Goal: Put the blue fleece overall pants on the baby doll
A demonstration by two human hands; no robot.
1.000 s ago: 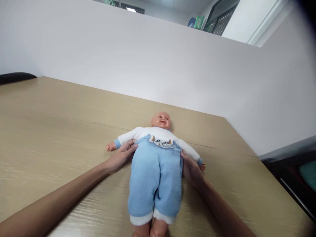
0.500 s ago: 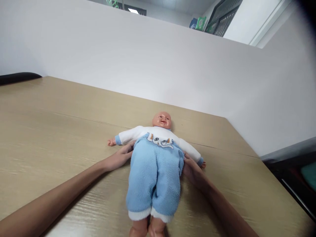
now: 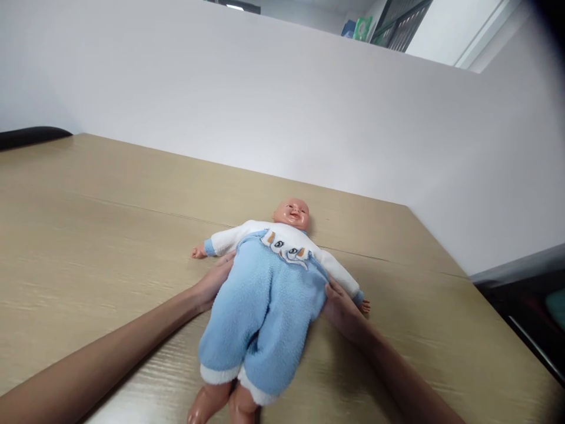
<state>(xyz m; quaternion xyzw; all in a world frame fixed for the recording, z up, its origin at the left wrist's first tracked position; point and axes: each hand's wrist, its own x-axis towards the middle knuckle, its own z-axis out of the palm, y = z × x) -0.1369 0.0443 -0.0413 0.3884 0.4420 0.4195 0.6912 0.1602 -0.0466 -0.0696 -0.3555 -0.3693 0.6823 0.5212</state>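
Note:
A baby doll (image 3: pixel 291 214) lies on its back on the table, head toward the wall and feet toward me. It wears a white top (image 3: pixel 232 237) with blue cuffs and fluffy blue pants (image 3: pixel 260 294) with white hems. A cartoon animal face (image 3: pixel 286 246) shows at the chest. On the left, my left hand (image 3: pixel 216 278) grips the pants' waist, its fingertips hidden by the cloth. My right hand (image 3: pixel 342 306) pinches the waistband on the other side, the thumb on top, beside the doll's arm.
The wooden table (image 3: pixel 110 235) reaches back to a white partition wall (image 3: pixel 247 94). A black curved edge (image 3: pixel 35 137), perhaps a chair back, shows at the far left. Dark objects (image 3: pixel 525 306) stand beyond the table's right edge. Over the wall, a green package (image 3: pixel 362 28) is visible.
The doll's legs and pants have swung to the left, so the lower body lies slanted. Both hands stay at the waist. The view has tipped down slightly.

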